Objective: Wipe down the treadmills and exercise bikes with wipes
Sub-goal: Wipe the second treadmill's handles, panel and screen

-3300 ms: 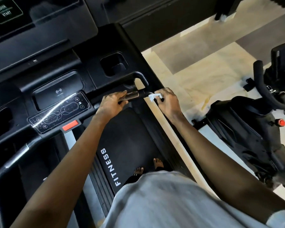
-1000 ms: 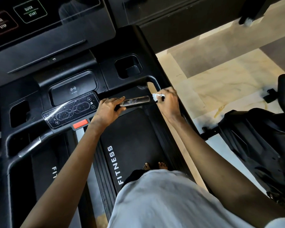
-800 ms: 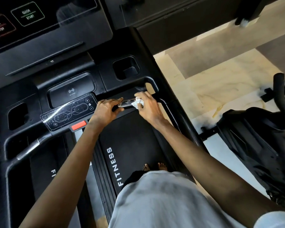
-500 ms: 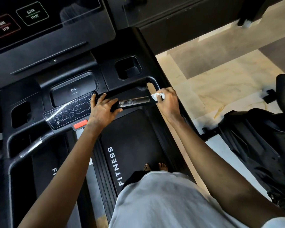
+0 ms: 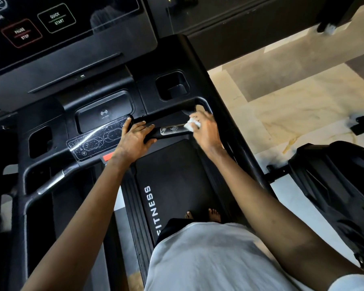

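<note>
I stand on a black treadmill (image 5: 172,181) and look down at its console. My left hand (image 5: 135,139) grips the black front handlebar just left of its shiny metal sensor plate (image 5: 172,130). My right hand (image 5: 206,131) holds a small crumpled white wipe (image 5: 192,124) against the right end of that plate, where the bar bends into the side rail. A black exercise bike (image 5: 336,185) stands on the floor to the right.
The control strip (image 5: 95,141) with a red stop key (image 5: 108,157) lies left of my left hand. A cup holder (image 5: 172,86) sits above the bar, the touch screen (image 5: 57,19) at top left. Pale marble floor (image 5: 282,106) lies between treadmill and bike.
My right hand rubbed the wipe left along the sensor plate, back to the bar's right end, and now sits on the plate's right edge. My left hand shifted slightly left on the bar.
</note>
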Available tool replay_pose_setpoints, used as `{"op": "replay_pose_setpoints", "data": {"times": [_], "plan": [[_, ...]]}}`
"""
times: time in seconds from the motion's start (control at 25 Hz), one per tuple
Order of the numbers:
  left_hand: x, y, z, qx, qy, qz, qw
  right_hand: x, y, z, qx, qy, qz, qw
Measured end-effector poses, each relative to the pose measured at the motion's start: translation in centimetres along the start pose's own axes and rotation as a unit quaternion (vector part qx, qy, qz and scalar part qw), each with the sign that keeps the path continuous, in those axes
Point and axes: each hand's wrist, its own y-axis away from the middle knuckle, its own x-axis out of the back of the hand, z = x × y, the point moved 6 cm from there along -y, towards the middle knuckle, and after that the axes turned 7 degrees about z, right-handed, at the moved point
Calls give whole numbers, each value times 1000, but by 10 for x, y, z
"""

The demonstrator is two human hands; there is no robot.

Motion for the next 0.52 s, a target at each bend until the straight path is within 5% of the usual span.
{"op": "replay_pose_setpoints", "data": {"times": [0.2, 0.4, 0.52], "plan": [[7, 7, 0, -10, 9, 35, 999, 0, 1, 4, -29, 15, -2, 999], [21, 15, -32, 64, -4, 37, 997, -45, 24, -56, 116, 41, -75, 990], [30, 11, -38, 41, -13, 25, 999, -42, 22, -58, 131, 100, -43, 985]]}}
